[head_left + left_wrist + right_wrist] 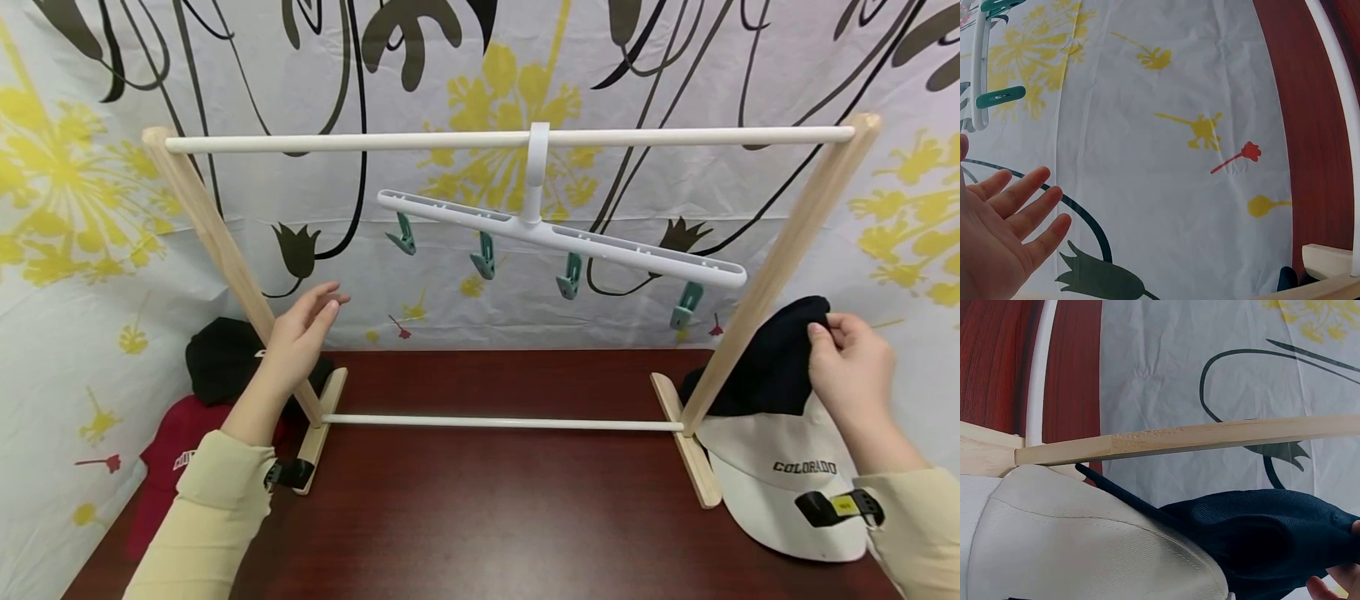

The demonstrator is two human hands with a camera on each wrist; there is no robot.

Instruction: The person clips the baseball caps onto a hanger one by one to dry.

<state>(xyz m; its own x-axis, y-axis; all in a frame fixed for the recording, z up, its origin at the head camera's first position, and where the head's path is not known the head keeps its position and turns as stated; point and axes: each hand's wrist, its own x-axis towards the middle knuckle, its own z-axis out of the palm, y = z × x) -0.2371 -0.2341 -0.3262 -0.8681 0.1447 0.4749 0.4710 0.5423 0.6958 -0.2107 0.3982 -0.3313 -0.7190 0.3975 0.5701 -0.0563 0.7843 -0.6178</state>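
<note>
My right hand (853, 367) pinches the edge of a dark navy cap (772, 358), which is lifted beside the right post. In the right wrist view the navy cap (1260, 537) is behind a white cap (1097, 531). That white cap (772, 467), lettered COLORADO, lies on the table under it. My left hand (300, 333) is raised near the left post with its fingers extended and holds nothing. In the left wrist view the left hand (1010, 231) shows spread fingers. A white hanger (562, 235) with several teal clips (570, 277) hangs from the rack's top bar (337, 143).
A wooden rack stands on the dark red table (487, 500), with a left post (217, 250), a right post (787, 250) and a low white bar (495, 422). At the left lie a black cap (225, 358) and a red cap (180, 442). Patterned cloth (450, 317) hangs behind.
</note>
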